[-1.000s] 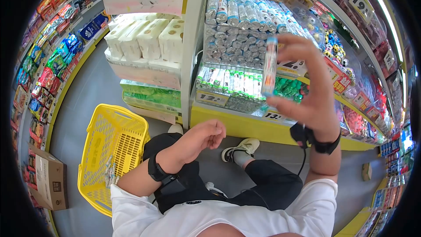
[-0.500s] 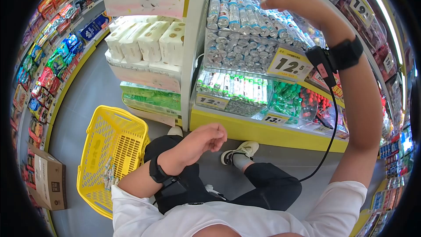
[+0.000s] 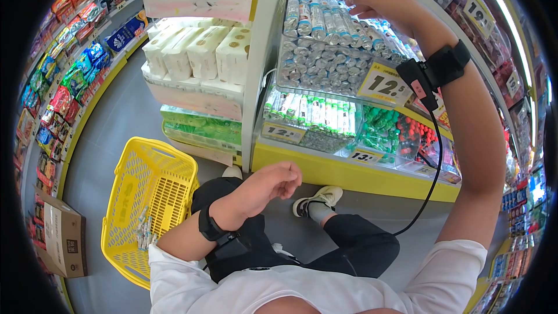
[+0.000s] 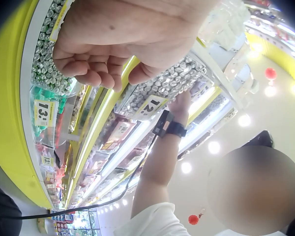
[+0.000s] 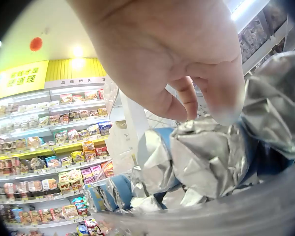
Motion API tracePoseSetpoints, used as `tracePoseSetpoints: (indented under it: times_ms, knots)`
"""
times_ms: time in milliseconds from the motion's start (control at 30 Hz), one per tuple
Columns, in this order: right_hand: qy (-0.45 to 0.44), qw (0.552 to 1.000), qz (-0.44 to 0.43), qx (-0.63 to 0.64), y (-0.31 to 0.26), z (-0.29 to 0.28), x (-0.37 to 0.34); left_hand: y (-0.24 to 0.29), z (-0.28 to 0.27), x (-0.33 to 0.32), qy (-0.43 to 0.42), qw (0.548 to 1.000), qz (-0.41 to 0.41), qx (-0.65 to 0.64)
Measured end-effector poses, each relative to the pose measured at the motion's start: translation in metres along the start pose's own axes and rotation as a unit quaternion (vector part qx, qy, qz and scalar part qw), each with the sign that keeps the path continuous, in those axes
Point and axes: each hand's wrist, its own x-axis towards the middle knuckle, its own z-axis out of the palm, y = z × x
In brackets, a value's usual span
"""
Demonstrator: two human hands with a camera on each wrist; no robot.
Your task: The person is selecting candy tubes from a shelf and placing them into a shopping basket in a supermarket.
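In the head view, my right hand [image 3: 386, 6] reaches over a clear bin of foil-wrapped rolls [image 3: 337, 23] with blue and white labels. Its fingers are loosely bent, and no roll shows between them there. From the right wrist, the fingertips are right at the crumpled silver end of one roll [image 5: 206, 157]; part of the fingers is hidden behind it. My left hand [image 3: 267, 186] hangs in front of the body with loosely curled fingers and holds nothing. A yellow basket [image 3: 125, 197] stands on the floor at the left, with several similar rolls [image 3: 145, 229] inside.
A price tag [image 3: 383, 83] fronts the bin. Below are green-labelled rolls [image 3: 311, 113] and green packets [image 3: 381, 131]. White paper packs [image 3: 203, 52] fill the shelf to the left. A cardboard box [image 3: 64, 241] lies by the far-left shelves. A black cable [image 3: 436, 180] hangs from the right wrist.
One second ago my right hand held a roll upright in front of the bin. It then moved up and back over the pile, where its fingers now look looser. The left hand has barely moved.
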Motion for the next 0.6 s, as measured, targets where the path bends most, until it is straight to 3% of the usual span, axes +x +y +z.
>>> tracePoseSetpoints:
  times_ms: [267, 367, 433, 533, 600]
  knots:
    - [0.009, 0.997, -0.034, 0.065, -0.005, 0.002, -0.017, 0.001, 0.000, -0.003, 0.011, 1.000, 0.012, -0.001]
    - [0.039, 0.996, -0.051, 0.060, -0.006, 0.000, -0.024, 0.011, 0.000, -0.012, 0.017, 0.998, 0.054, 0.006]
    - [0.072, 0.995, -0.057, 0.039, -0.012, -0.002, -0.034, 0.023, -0.006, -0.027, 0.048, 0.992, 0.114, 0.017]
    - [0.138, 0.978, -0.153, 0.039, 0.001, -0.001, -0.059, 0.037, -0.028, -0.061, 0.125, 0.960, 0.229, 0.100]
    - [0.176, 0.970, -0.164, 0.041, -0.001, 0.008, -0.085, 0.043, -0.046, -0.087, 0.257, 0.902, 0.259, 0.233]
